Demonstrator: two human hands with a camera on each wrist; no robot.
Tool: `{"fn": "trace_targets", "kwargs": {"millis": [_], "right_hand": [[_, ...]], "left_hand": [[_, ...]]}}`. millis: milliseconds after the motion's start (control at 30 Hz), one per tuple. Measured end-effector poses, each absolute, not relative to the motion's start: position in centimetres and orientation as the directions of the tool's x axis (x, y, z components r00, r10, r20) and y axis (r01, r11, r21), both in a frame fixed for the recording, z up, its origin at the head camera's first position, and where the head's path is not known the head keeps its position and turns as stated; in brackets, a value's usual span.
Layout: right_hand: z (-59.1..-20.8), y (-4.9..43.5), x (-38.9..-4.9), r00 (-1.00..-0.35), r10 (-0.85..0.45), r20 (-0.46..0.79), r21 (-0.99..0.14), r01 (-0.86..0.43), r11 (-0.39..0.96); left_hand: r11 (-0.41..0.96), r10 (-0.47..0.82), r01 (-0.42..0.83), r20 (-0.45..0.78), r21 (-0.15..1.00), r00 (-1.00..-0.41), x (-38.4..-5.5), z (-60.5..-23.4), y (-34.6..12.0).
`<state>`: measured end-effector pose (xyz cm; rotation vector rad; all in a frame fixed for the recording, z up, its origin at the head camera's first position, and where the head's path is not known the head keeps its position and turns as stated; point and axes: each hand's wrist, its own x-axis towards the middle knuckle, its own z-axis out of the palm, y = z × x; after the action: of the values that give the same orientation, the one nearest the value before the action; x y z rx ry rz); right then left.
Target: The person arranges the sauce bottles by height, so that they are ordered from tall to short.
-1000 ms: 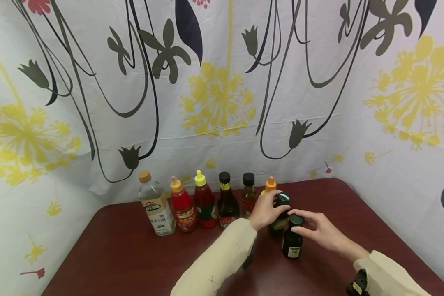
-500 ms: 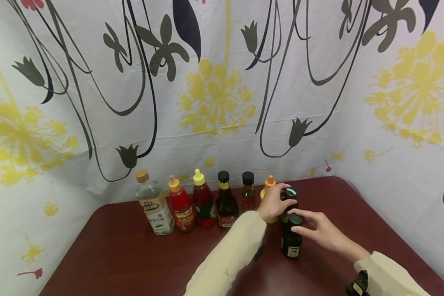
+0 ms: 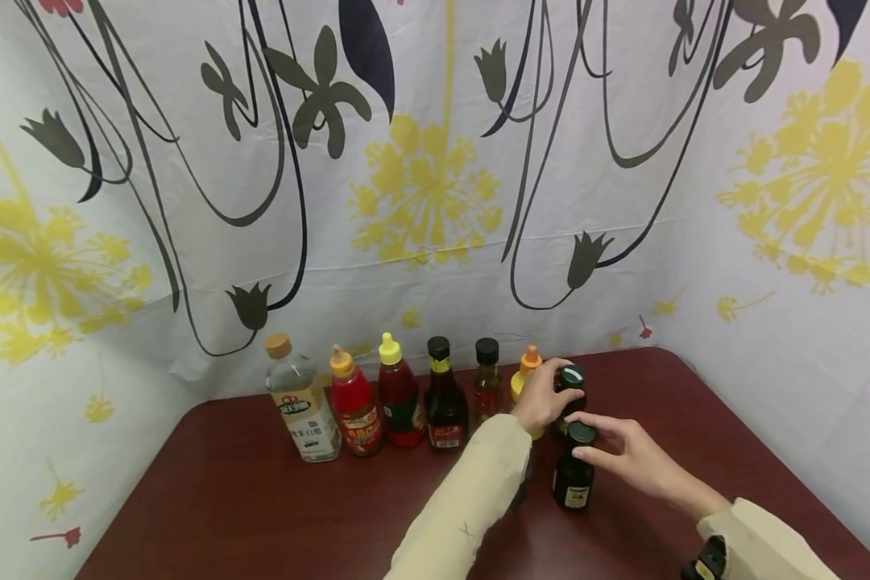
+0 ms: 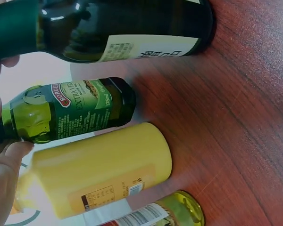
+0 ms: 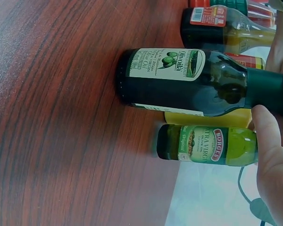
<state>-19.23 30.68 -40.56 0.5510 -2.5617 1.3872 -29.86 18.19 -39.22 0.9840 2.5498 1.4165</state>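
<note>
My left hand [image 3: 546,396] grips the top of a green Borges olive oil bottle [image 4: 80,108], which stands upright near the table's back right. Just in front of it is a darker, larger Olivoila olive oil bottle [image 5: 174,82], also upright. The fingers and thumb of my right hand [image 3: 629,453] hold that bottle by its green cap. Close to the Borges bottle, on its left, stands a yellow squeeze bottle [image 4: 104,169] with an orange tip. My left hand partly covers it in the head view.
Along the table's back edge stand a vinegar bottle [image 3: 308,415], two red sauce squeeze bottles [image 3: 355,411], a dark sauce bottle [image 3: 445,411] and a small black-capped bottle [image 3: 487,391]. A patterned cloth [image 3: 420,298] hangs behind the dark red table [image 3: 275,515].
My left hand has shifted the Borges bottle to the right and slightly back, behind the Olivoila bottle. More of the yellow squeeze bottle shows. My right hand has stayed on the Olivoila cap.
</note>
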Motion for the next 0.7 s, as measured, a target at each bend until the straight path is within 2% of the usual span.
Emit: {"fn": "trace_targets", "kwargs": {"millis": [367, 700], "right_hand": [[-40.7, 30.5, -19.1, -0.907, -0.239, 0.346, -0.774, -0.420, 0.474], [-40.6, 30.6, -19.1, -0.916, -0.230, 0.329, -0.776, -0.401, 0.487]], "left_hand": [[0.358, 0.496, 0.461, 0.253, 0.812, -0.830, -30.0, -40.2, 19.0], [0.381, 0.425, 0.474, 0.305, 0.794, -0.852, -30.1, -40.7, 19.7]]}}
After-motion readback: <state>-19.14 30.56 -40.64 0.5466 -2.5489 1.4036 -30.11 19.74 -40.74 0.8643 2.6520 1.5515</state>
